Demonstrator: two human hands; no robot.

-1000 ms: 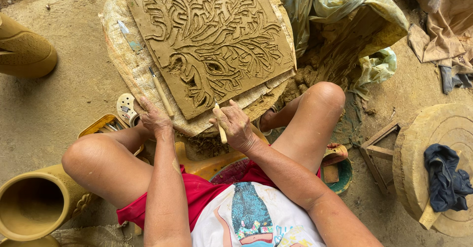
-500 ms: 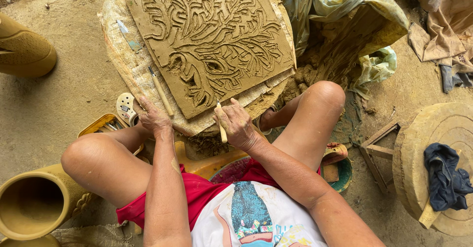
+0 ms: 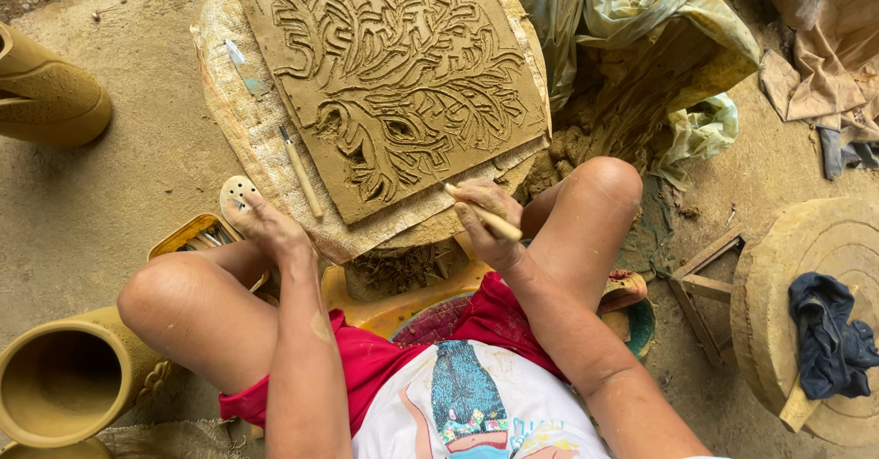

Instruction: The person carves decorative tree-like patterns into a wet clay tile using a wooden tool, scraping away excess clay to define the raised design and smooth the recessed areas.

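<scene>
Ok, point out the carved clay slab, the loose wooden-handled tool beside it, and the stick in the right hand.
Carved brown clay slab (image 3: 403,75), head view, centre of relief.
Loose wooden-handled tool (image 3: 302,173), head view, mid-handle.
Wooden stick (image 3: 490,219), head view, shaft by the right hand's fingers.

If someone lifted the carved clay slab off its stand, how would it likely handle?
The carved clay slab looks damp and thick, so probably heavy and apt to sag or crack. Deep cut lines likely weaken it. The woven sack beneath may help sliding.
</scene>
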